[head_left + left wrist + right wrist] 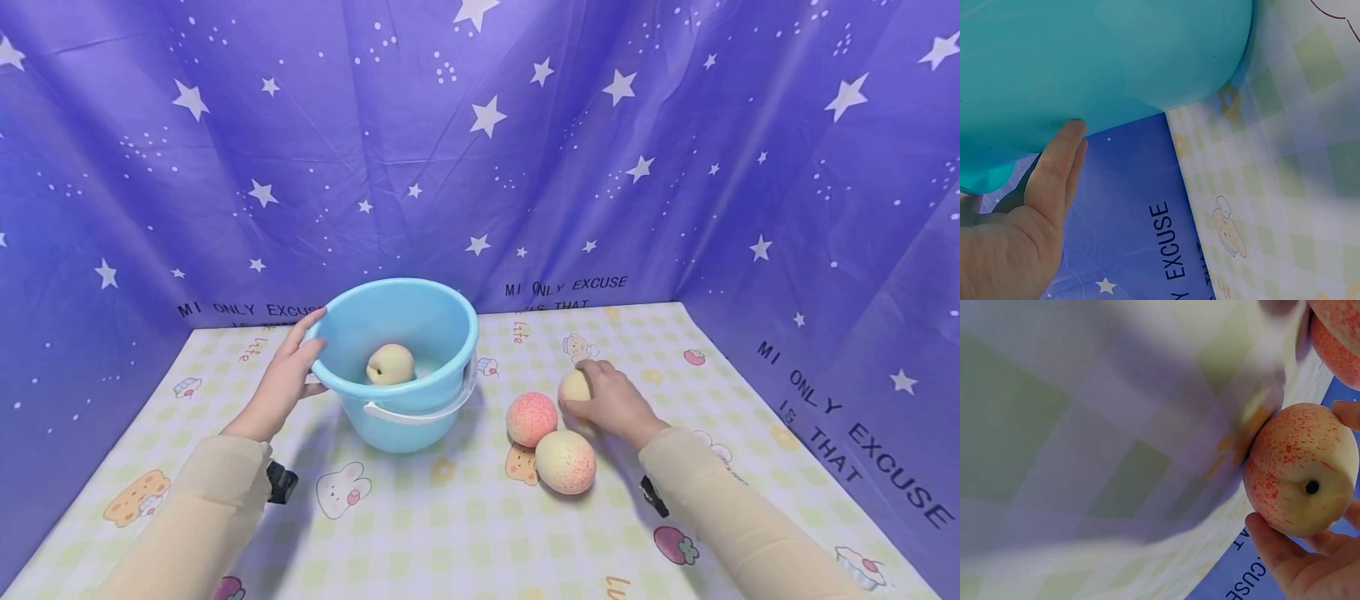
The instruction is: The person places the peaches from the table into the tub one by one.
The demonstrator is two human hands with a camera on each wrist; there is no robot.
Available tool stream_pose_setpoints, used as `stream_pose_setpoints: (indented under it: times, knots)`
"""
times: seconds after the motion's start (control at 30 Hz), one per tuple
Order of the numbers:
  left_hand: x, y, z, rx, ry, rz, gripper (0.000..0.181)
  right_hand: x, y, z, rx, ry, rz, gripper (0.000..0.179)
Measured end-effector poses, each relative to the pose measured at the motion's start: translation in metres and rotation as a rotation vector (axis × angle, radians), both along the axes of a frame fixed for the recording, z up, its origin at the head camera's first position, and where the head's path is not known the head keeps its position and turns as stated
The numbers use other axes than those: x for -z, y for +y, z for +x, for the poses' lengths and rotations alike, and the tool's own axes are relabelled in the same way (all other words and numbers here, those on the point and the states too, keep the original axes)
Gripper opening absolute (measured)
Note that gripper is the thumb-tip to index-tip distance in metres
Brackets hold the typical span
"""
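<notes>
A light blue bucket [408,425] with a white handle [427,417] stands on the table, one peach [391,365] lying inside it. My left hand [281,383] holds the bucket's left rim, and in the left wrist view fingers [1054,169] of that hand lie against the outer wall. To the right of the bucket, my right hand [618,404] grips a peach [1300,469], thumb and fingers around it, low over the cloth. Two more peaches sit close by: a redder one [532,419] and a paler one [566,462] in front of it.
A checked tablecloth [420,542] printed with cartoon figures covers the table. Purple star-patterned curtain [480,167] hangs behind the table and along both sides, close to the table's back edge.
</notes>
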State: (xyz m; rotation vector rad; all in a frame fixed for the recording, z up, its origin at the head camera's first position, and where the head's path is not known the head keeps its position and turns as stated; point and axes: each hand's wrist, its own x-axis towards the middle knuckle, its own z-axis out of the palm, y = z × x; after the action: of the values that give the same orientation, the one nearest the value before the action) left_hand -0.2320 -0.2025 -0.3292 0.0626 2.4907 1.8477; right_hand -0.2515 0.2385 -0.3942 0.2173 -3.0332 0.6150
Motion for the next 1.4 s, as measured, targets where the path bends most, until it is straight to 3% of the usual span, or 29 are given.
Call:
stream_pose_setpoints:
  times: [0.9, 1.4]
  knots:
    - [0.0000, 0.0010, -0.0011, -0.004, -0.006, 0.003, 0.061, 0.0073, -0.0014, -0.0014, 0.005, 0.022, -0.035, 0.073]
    - [-0.0003, 0.0007, -0.0011, -0.002, -0.011, 0.015, 0.062, -0.0024, -0.0080, 0.0007, 0.011, 0.041, -0.075, 0.074]
